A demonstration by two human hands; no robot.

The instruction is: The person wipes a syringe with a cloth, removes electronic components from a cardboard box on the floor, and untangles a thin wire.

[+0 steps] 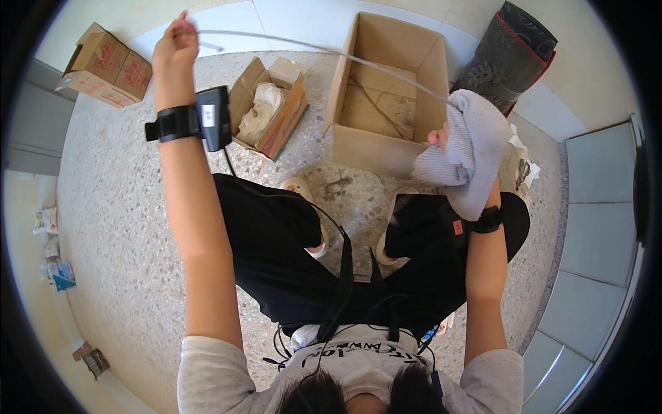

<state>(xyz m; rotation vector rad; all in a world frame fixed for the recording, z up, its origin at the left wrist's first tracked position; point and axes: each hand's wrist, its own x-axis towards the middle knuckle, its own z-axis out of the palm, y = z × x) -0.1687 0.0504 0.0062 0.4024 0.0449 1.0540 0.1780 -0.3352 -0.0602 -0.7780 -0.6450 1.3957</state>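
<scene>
My left hand [178,44] is raised at the upper left, its fingers closed on the end of a thin grey strand of yarn [279,38]. The strand stretches across to a light grey ribbed knit piece, perhaps a sock [478,121]. My right hand [439,137] grips that knit piece, which drapes over most of the hand and wrist, so only some fingertips show. Below the strand stands an open cardboard box [380,150], close to my right hand. Inside the box lies a thin brown strand or twig [380,106].
A smaller open carton [282,129] holds crumpled whitish material [262,108]. Another printed carton [111,70] stands far left. A rolled dark mat with red edging [504,57] leans at the upper right. A dark tangle [339,182] lies on the speckled floor [129,222] between my feet.
</scene>
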